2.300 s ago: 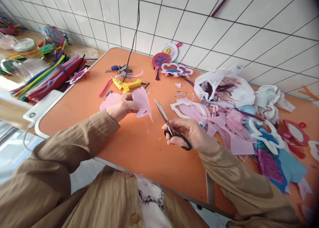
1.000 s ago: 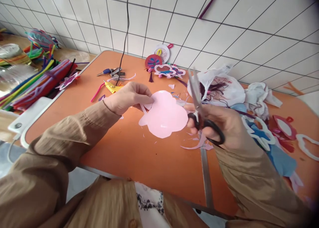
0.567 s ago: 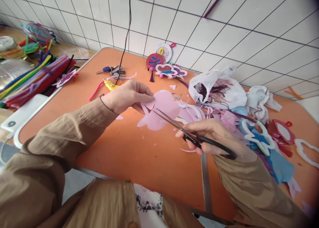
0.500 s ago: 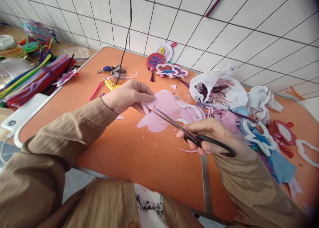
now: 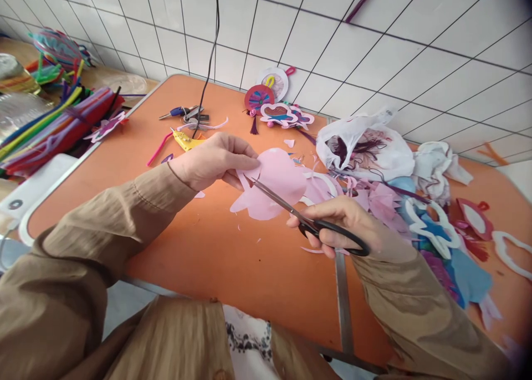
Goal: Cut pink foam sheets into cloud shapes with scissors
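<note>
My left hand (image 5: 224, 161) pinches the left edge of a pink sheet (image 5: 274, 178) with a rounded, wavy outline, held above the orange table (image 5: 216, 252). My right hand (image 5: 338, 222) is closed around the black handles of a pair of scissors (image 5: 280, 203). The blades point up and left, with their tips at the sheet's left side close to my left fingers. A narrow pink strip hangs at that edge. Small pink scraps lie on the table below.
A yellow glue gun (image 5: 185, 140) and keys (image 5: 185, 113) lie at the back left. Finished ornaments (image 5: 266, 97) rest by the tiled wall. At right are a white plastic bag (image 5: 374, 147) and coloured cutouts (image 5: 432, 225). Bundled pipe cleaners (image 5: 66, 131) are at far left.
My right hand and the scissors have shifted a little left, with the blade tips further into the sheet's left side. My left hand keeps its pinch nearly in place.
</note>
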A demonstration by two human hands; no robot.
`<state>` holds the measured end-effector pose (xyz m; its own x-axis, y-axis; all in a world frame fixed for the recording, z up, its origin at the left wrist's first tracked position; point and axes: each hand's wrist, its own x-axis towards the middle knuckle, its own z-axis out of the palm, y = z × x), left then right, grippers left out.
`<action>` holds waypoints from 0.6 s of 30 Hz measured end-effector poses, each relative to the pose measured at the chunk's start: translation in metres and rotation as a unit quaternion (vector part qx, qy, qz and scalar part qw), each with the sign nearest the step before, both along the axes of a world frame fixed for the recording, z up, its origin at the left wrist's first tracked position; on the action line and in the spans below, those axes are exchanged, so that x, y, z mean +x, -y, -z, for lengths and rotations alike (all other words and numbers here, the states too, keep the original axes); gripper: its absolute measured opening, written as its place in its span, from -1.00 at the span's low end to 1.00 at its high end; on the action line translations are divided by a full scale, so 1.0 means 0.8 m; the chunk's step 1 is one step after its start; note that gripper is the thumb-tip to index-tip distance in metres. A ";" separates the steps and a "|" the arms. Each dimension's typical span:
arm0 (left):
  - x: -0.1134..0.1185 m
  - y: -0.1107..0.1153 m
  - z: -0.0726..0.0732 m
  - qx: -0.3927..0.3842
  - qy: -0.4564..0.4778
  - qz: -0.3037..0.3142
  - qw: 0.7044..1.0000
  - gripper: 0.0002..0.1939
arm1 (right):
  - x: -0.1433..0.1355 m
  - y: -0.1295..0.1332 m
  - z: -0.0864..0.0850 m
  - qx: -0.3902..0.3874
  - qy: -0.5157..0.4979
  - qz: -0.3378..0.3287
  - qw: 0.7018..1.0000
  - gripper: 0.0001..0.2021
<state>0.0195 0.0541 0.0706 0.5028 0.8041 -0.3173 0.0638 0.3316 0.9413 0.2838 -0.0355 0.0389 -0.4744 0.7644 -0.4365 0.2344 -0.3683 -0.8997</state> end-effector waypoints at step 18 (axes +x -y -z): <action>0.000 0.002 0.003 0.007 0.005 0.019 1.000 -0.88 | -0.012 0.000 -0.005 -0.011 0.010 0.040 0.999 -0.43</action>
